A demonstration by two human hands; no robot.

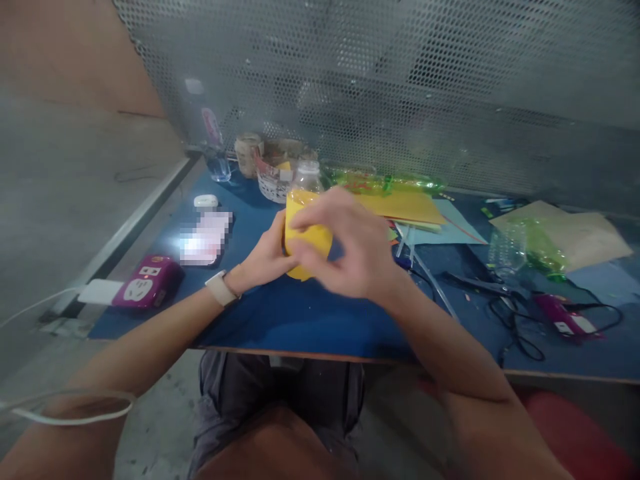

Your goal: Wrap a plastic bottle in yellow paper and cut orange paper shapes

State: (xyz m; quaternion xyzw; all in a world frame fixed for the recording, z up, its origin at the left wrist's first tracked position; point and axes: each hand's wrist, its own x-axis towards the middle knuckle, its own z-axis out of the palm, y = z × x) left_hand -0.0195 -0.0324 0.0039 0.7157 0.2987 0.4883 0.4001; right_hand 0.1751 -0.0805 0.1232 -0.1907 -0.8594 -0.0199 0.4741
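The left hand (271, 252) has its fingers around the side of a clear bottle (306, 177) sleeved in yellow paper (317, 238). The right hand (347, 248), blurred, curves its fingers wide apart in front of it, hiding part; whether they touch it, I cannot tell. Beyond both sets of fingers, a white basket (271, 185) stands behind the bottle, with a can (249, 155) beside it. Left of the left fingers, a white case (205, 201) lies on the blue tabletop (280, 327); right of the right fingers lie an orange-yellow sheet (405, 205) and straws (435, 285).
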